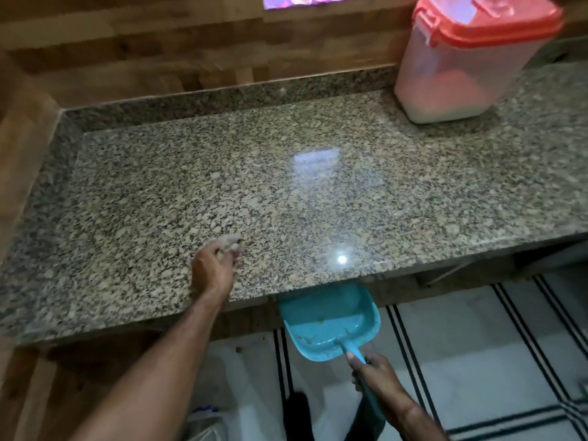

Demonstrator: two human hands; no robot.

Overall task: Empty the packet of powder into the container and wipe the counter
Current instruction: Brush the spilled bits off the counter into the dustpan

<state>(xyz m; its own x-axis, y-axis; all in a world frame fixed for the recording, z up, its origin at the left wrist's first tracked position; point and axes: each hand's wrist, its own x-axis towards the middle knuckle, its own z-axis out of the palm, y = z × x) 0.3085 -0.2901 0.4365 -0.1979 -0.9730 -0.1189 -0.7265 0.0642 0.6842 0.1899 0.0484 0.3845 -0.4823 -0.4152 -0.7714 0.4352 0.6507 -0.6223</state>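
Right now the left hand sits on the granite counter near its front edge, at about 8 o'clock of the frame, fingers curled around a small pale wad, prob a cloth or crumpled tissue; blur makes it hard to say which. The right hand is closed round the handle of a teal dustpan, held below the counter lip at 6 o'clock w/ its open mouth tucked just under the edge.

The container stands at 1 o'clock near the back wall, translucent tub w/ red clip lid on, pale powder showing in the lower part. No packet seen, so the pouring looks done & this is the wipe step.

Handling, as a guess: the wad is soft & light, squashes flat under the palm, so press w/ fingertips and drag. Any powder on the stone is too fine to see here. The pan is stiff light plastic; grip at the handle is fine, but keep the mouth tight to the lip or dust drops to the tiled floor.

Room: counter is bare from 9 to 3 o'clock, raised granite upstand at back & left, so sweep toward the front edge only. Tub is well apart from the wiping hand.
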